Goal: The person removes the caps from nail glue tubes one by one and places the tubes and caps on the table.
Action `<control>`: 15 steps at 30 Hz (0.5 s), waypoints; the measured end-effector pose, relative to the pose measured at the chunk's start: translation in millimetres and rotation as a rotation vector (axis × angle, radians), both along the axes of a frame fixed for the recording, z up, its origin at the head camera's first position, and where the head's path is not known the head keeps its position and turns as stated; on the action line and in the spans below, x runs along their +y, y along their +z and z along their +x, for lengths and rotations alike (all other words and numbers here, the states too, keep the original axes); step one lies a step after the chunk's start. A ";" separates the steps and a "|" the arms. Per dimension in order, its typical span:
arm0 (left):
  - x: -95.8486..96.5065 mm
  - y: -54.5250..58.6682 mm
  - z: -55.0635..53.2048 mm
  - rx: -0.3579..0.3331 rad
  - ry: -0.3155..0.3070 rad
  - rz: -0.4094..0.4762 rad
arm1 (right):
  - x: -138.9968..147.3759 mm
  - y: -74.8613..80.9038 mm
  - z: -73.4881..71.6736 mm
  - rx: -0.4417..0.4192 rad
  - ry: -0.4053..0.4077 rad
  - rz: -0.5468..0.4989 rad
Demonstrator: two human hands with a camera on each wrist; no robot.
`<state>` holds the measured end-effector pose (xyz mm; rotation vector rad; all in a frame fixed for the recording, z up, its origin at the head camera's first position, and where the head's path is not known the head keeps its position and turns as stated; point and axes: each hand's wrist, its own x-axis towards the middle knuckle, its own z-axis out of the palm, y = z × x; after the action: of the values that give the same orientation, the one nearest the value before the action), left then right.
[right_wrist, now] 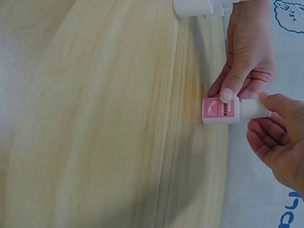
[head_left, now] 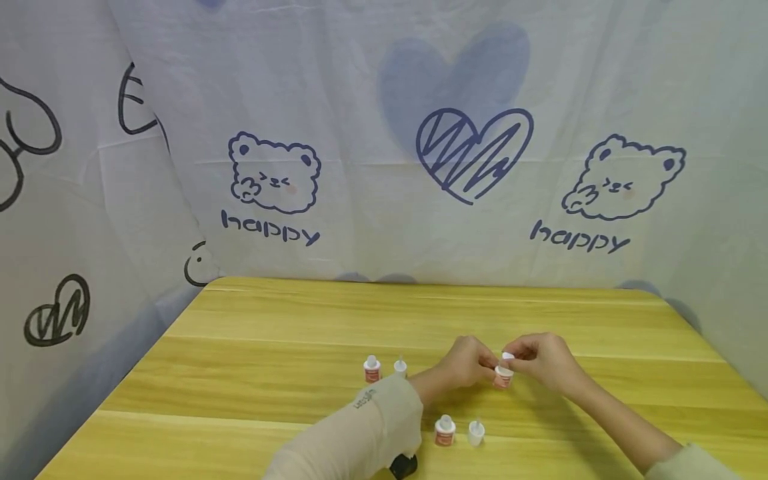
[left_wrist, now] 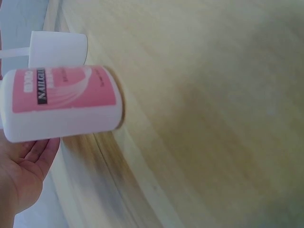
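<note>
In the head view, my left hand [head_left: 465, 362] holds a small nail glue bottle [head_left: 503, 381] with a pink label upright at the table. My right hand [head_left: 549, 360] pinches the white cap [head_left: 508, 357] at the bottle's top. Seen from the right wrist, the left thumb lies on the label of the bottle [right_wrist: 221, 111], and the right thumb and fingers are around the cap [right_wrist: 254, 109]. Cap and bottle neck meet there; how far the cap is screwed on cannot be seen. Another nail glue bottle [left_wrist: 66, 102] stands large in the left wrist view.
Nearer me stand an uncapped bottle [head_left: 445, 432] and its white cap [head_left: 476, 433]. Farther left are another uncapped bottle [head_left: 372, 369] and cap [head_left: 400, 367], beside the left sleeve [head_left: 384, 420]. A black object [head_left: 403, 465] shows under that sleeve. Printed cloth hangs behind the wooden table [head_left: 270, 320].
</note>
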<state>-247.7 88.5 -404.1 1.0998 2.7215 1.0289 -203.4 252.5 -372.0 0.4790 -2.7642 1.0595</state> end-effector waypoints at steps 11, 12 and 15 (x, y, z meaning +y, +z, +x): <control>-0.7 1.8 0.5 0.015 -0.004 -0.011 | 4.1 -1.1 -2.0 0.028 0.052 -0.006; -0.6 1.8 0.3 0.009 -0.006 -0.009 | 4.3 -2.1 -2.0 0.027 0.048 -0.012; -0.8 2.0 0.1 -0.007 -0.006 0.000 | 4.5 -6.5 -2.1 0.025 0.021 -0.041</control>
<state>-247.6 87.7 -402.0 1.1006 2.7111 1.0308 -205.5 257.0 -378.5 0.5138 -2.7164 1.1042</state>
